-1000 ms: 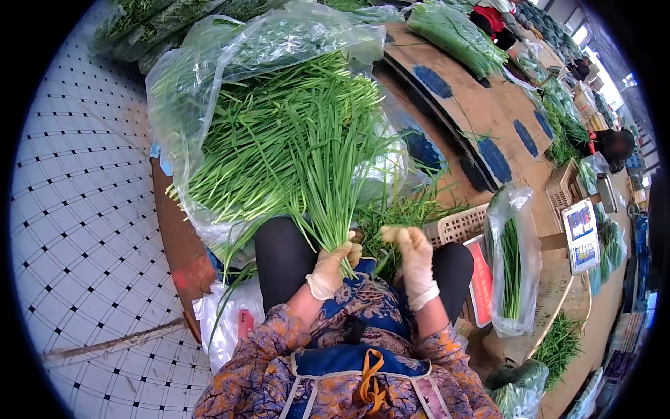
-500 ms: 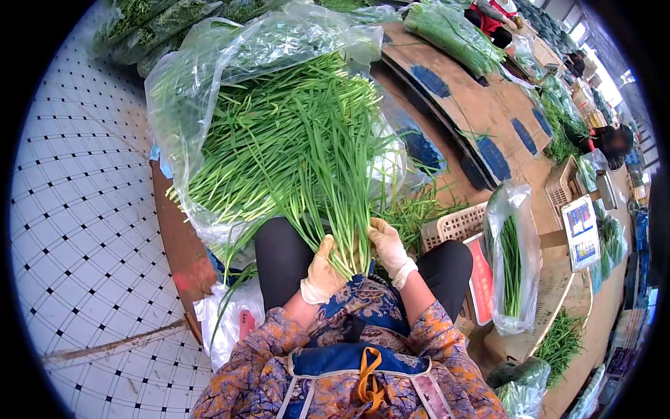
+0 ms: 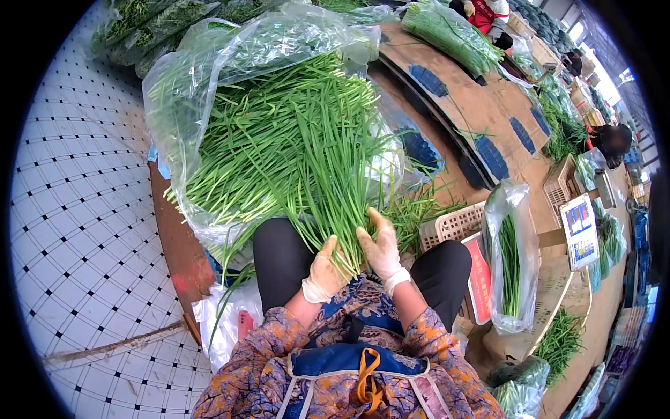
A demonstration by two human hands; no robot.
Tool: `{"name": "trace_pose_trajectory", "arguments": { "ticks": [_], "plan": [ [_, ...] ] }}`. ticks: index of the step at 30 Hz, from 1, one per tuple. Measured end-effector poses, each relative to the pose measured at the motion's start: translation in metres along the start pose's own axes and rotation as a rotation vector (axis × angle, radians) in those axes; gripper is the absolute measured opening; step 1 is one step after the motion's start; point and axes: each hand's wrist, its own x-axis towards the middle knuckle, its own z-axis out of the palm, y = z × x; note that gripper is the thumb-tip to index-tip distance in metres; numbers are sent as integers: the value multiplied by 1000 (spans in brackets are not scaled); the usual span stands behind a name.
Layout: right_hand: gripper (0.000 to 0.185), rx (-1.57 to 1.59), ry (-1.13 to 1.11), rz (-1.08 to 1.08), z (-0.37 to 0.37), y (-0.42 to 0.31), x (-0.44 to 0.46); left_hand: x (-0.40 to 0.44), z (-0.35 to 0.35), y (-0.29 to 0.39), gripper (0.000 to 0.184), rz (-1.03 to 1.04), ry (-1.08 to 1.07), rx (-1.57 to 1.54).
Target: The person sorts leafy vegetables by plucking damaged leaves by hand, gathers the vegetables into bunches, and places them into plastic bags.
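In front of my lap, a bunch of garlic chives [image 3: 336, 202] stands with its pale cut ends down between my two gloved hands. My left hand [image 3: 326, 271] is closed round the lower stems from the left. On the other side, my right hand [image 3: 382, 250] has thumb and forefinger spread apart, with its fingertips at the edge of the stems. The leaves of the bunch lean onto a big heap of chives [image 3: 258, 140], spread on an opened clear plastic bag [image 3: 174, 91]. My palms and some fingers are hidden.
A beige plastic basket [image 3: 453, 225] stands right of my knee, near a bagged chive bundle [image 3: 511, 265] and a digital scale [image 3: 581, 230]. Loose trimmings [image 3: 415, 216] lie beside the basket. Wooden boards [image 3: 460, 91] run behind. Other people work at the far right.
My right hand has loosened from the stems and spread its thumb and forefinger. The bunch has tilted slightly left. My left hand stays round the stems.
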Motion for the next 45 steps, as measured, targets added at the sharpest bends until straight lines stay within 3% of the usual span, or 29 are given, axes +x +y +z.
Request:
{"name": "trace_pose_trajectory", "arguments": {
  "ticks": [2, 4, 5, 6, 8, 10, 12, 14, 16, 17, 19, 20, 21, 22, 23, 26, 27, 28, 29, 32, 34, 36, 37, 38, 40, 42, 44, 45],
  "plan": [
    [34, -82, 101, -77, -21, -34, 13, -1, 10, -1, 43, 1, 36, 33],
    [31, -188, -433, 207, -30, -59, 18, 3, -6, -5, 40, 62, -79, 86],
    [35, -296, -443, 142, -22, -55, 15, 5, -14, -8, 38, 123, -197, 138],
    [32, -196, -496, 204, -19, -55, 17, 3, -6, -9, 38, 116, -199, 141],
    [26, 27, -396, 157, -8, -39, 11, -2, 22, -9, 34, 127, 81, 133],
    [22, 133, -413, 192, -15, -51, 8, 0, 15, -6, 36, 142, 61, 144],
    [18, 236, -430, 226, -18, -54, 1, 16, -25, -2, 41, 201, -291, 574],
    [10, 386, -535, 98, -21, -52, -10, 14, -34, -9, 43, 494, -124, 1143],
    [8, 519, -532, 132, -38, -75, -9, 4, -12, -8, 45, 86, -21, 423],
    [7, 587, -466, 149, -47, -78, -8, 11, -42, -4, 47, 42, -51, 313],
    [7, 671, -271, 241, -55, -72, -4, 8, -27, -4, 48, 48, -20, 253],
    [17, 674, -207, 376, -59, -65, 2, 6, -16, -4, 49, 59, 8, 194],
    [25, 238, -176, 284, -60, -49, 9, 6, -6, -5, 48, 37, -23, 142],
    [33, -196, -139, 186, -59, -35, 13, 4, -2, -5, 48, 36, -24, 142],
    [43, -274, -184, 222, -58, -26, 12, 3, 1, -6, 48, 50, -27, 186],
    [34, -271, -222, -25, -42, -42, 5, 1, -13, -8, 46, 68, 17, 228],
    [28, -423, -385, 22, -32, -43, 6, 7, -31, -9, 46, 83, 5, 142],
    [25, -509, -411, -31, -23, -42, 7, 13, -41, -9, 46, 99, -10, 59],
    [25, -435, -385, -68, -14, -27, 4, 18, -52, -12, 43, 93, 107, 169],
    [25, -327, -330, -75, -13, -21, 5, -2, 2, -5, 41, 105, 61, 184],
    [25, -294, -312, -39, -14, -22, 1, 1, -18, -5, 40, 84, 44, 219],
    [22, -399, -428, -37, -12, -23, -2, 14, -55, -8, 42, 67, -151, 124],
    [21, -382, -407, -51, -13, -27, -2, 9, -14, -15, 43, 141, 138, 212],
    [21, -383, -405, -47, -13, -26, -1, 7, -10, -14, 43, 137, 138, 213],
    [22, -251, -387, 81, -13, -19, 3, 3, -9, -9, 42, 86, 25, 246],
    [21, -161, -386, 166, -13, -10, 4, 2, -7, -8, 42, 101, 56, 285],
    [20, 158, -423, 441, -13, -6, 3, -1, 5, -6, 44, 60, 46, 252],
    [21, 73, -451, 402, -19, -17, 5, 0, -3, -7, 44, 62, 46, 249]
  ]
}}
